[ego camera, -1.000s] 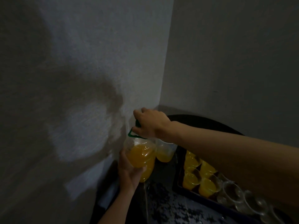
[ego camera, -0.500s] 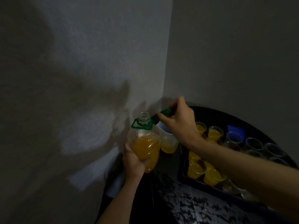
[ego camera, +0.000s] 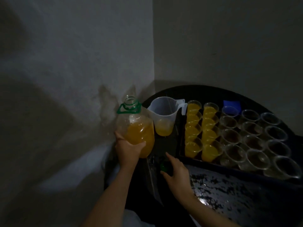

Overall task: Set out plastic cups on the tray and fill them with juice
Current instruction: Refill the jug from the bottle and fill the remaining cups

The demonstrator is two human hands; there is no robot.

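Your left hand [ego camera: 128,150] grips the lower body of the juice bottle [ego camera: 139,128] at 9 o'clock, fingers and thumb wrapped around it. The bottle is clear plastic, uncapped, roughly half full of orange juice, with a green carry ring [ego camera: 129,109] at its neck. Your right hand [ego camera: 177,173] rests low at 6 o'clock over the dark speckled counter [ego camera: 232,194]; its index finger and thumb pinch a small green cap [ego camera: 163,166], though dim light obscures the exact contact. At 12 o'clock a translucent measuring jug [ego camera: 164,115] stands just beside the bottle, holding a shallow layer of juice. At 3 o'clock the dark tray [ego camera: 181,136] carries clear plastic cups in rows: the filled cups [ego camera: 193,145] occupy the two left columns, and the empty cups [ego camera: 255,143] occupy the three right columns. A blue object [ego camera: 232,103] lies behind the tray.
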